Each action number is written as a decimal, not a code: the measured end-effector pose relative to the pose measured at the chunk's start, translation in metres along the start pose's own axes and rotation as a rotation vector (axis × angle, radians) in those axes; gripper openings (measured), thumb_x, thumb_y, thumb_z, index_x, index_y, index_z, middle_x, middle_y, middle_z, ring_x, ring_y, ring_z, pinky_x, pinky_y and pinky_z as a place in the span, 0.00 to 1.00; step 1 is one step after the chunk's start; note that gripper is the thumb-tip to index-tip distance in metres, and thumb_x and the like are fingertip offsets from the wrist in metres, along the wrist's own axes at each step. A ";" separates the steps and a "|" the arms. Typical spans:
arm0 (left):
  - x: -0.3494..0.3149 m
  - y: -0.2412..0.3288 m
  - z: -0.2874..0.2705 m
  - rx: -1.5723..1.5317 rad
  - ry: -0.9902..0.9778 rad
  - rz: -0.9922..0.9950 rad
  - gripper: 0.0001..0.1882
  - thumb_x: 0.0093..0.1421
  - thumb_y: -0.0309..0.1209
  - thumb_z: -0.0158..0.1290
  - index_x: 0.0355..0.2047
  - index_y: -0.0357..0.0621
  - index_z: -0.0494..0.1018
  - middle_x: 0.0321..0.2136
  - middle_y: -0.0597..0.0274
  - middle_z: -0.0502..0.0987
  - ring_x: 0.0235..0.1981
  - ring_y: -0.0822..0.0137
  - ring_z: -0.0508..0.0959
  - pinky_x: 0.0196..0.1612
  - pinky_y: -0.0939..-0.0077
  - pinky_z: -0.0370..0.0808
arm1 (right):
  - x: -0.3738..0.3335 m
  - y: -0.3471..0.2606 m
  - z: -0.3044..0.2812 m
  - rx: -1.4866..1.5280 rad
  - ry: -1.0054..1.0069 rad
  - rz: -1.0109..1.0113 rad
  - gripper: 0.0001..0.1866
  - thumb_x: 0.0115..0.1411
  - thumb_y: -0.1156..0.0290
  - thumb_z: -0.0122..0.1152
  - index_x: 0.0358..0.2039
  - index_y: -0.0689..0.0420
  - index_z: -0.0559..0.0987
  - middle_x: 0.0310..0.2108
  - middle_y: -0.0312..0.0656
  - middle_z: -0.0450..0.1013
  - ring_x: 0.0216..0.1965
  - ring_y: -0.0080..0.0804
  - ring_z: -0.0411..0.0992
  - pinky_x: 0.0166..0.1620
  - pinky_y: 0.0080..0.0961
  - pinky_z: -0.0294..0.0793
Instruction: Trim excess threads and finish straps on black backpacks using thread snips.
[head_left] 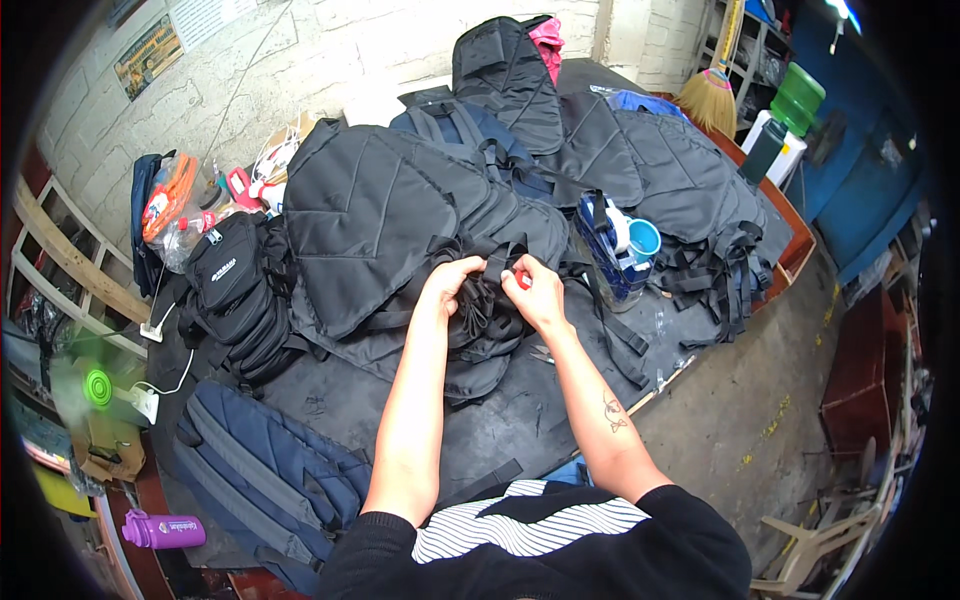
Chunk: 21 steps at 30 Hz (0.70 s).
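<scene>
Both my hands are at the middle of the table, over a bunch of black webbing straps (474, 312) that hang from a pile of black backpacks (370, 220). My left hand (452, 284) is closed, pinching a strap near its end. Close by on the right, my right hand (540, 294) is closed too, with a small red thing (523, 280) showing between its fingers. Its kind is mostly hidden by the fingers. A stretch of black strap (507, 252) runs between the two hands.
A navy backpack (270, 460) lies near left, beyond a purple bottle (165, 530). Left of the pile stands a small black bag (228, 275). A blue mug (643, 238) sits right of it. More black backpacks (680, 165) cover the far right. A fan (98, 388) is left.
</scene>
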<state>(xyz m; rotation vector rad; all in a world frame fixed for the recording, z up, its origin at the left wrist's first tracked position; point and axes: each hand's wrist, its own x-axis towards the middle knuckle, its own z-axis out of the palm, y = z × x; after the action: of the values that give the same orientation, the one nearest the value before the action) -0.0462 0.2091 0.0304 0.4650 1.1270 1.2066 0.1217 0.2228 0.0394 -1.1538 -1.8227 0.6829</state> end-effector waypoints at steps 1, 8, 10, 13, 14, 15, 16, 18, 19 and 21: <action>0.000 -0.001 0.001 0.008 0.015 0.006 0.09 0.46 0.31 0.56 0.26 0.38 0.75 0.24 0.60 0.77 0.23 0.67 0.77 0.29 0.75 0.74 | 0.000 0.000 0.000 -0.017 -0.018 0.019 0.13 0.45 0.63 0.57 0.24 0.60 0.72 0.19 0.46 0.70 0.23 0.42 0.71 0.30 0.31 0.69; 0.001 0.000 0.004 0.030 0.068 -0.009 0.10 0.46 0.30 0.55 0.27 0.36 0.75 0.24 0.57 0.77 0.23 0.65 0.77 0.29 0.74 0.75 | 0.000 0.002 0.002 0.016 0.017 0.022 0.12 0.44 0.64 0.57 0.24 0.60 0.73 0.19 0.46 0.71 0.23 0.41 0.71 0.30 0.31 0.69; 0.003 0.000 0.003 0.021 0.056 -0.026 0.10 0.46 0.30 0.55 0.27 0.36 0.74 0.25 0.57 0.77 0.24 0.65 0.77 0.29 0.74 0.75 | 0.000 0.001 0.002 -0.008 0.020 0.020 0.11 0.44 0.64 0.57 0.24 0.60 0.73 0.19 0.47 0.71 0.23 0.41 0.72 0.30 0.31 0.69; 0.001 0.000 0.004 0.020 0.065 -0.014 0.09 0.46 0.30 0.55 0.27 0.36 0.75 0.24 0.58 0.77 0.24 0.65 0.77 0.29 0.74 0.75 | 0.000 -0.002 0.000 -0.005 0.013 0.022 0.11 0.45 0.64 0.57 0.24 0.59 0.73 0.20 0.47 0.71 0.24 0.42 0.72 0.30 0.31 0.70; 0.003 0.000 0.002 0.021 0.065 -0.013 0.09 0.46 0.30 0.55 0.27 0.36 0.75 0.24 0.58 0.77 0.24 0.65 0.77 0.29 0.74 0.75 | 0.000 -0.001 0.001 -0.004 0.014 0.021 0.11 0.45 0.64 0.57 0.24 0.59 0.73 0.20 0.47 0.71 0.24 0.42 0.72 0.30 0.31 0.70; 0.007 -0.002 -0.001 0.026 0.074 -0.021 0.09 0.47 0.29 0.55 0.27 0.36 0.75 0.25 0.58 0.77 0.24 0.65 0.77 0.29 0.74 0.75 | 0.000 0.002 0.003 0.014 0.025 0.005 0.12 0.45 0.63 0.58 0.24 0.60 0.72 0.19 0.46 0.70 0.23 0.40 0.71 0.29 0.30 0.69; 0.008 -0.001 0.000 0.032 0.081 -0.030 0.09 0.47 0.29 0.54 0.27 0.36 0.75 0.25 0.58 0.77 0.24 0.65 0.77 0.29 0.74 0.75 | 0.001 0.005 0.003 0.032 0.038 -0.010 0.13 0.46 0.62 0.59 0.25 0.60 0.72 0.18 0.45 0.70 0.21 0.38 0.70 0.29 0.29 0.69; 0.007 -0.004 0.002 0.005 0.038 -0.007 0.09 0.46 0.29 0.55 0.27 0.37 0.75 0.25 0.59 0.78 0.24 0.66 0.77 0.29 0.75 0.74 | 0.002 0.010 0.001 0.137 0.030 0.052 0.16 0.46 0.60 0.60 0.25 0.61 0.72 0.17 0.44 0.68 0.20 0.36 0.69 0.28 0.28 0.68; 0.003 -0.004 0.003 -0.024 0.002 0.015 0.09 0.46 0.30 0.56 0.26 0.37 0.76 0.25 0.59 0.78 0.25 0.67 0.77 0.29 0.76 0.73 | 0.003 0.008 0.000 0.246 0.014 0.114 0.18 0.47 0.58 0.61 0.25 0.61 0.71 0.17 0.43 0.67 0.19 0.33 0.67 0.28 0.28 0.67; -0.003 -0.002 0.004 -0.003 -0.002 0.029 0.09 0.47 0.30 0.56 0.27 0.37 0.76 0.25 0.59 0.78 0.25 0.67 0.77 0.30 0.76 0.73 | 0.003 0.000 0.000 0.244 0.030 0.086 0.22 0.46 0.56 0.64 0.25 0.63 0.70 0.17 0.41 0.66 0.19 0.29 0.64 0.26 0.26 0.65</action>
<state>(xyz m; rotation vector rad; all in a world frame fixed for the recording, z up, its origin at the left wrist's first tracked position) -0.0418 0.2066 0.0314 0.4820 1.1201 1.2324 0.1206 0.2258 0.0404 -1.0773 -1.6211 0.9056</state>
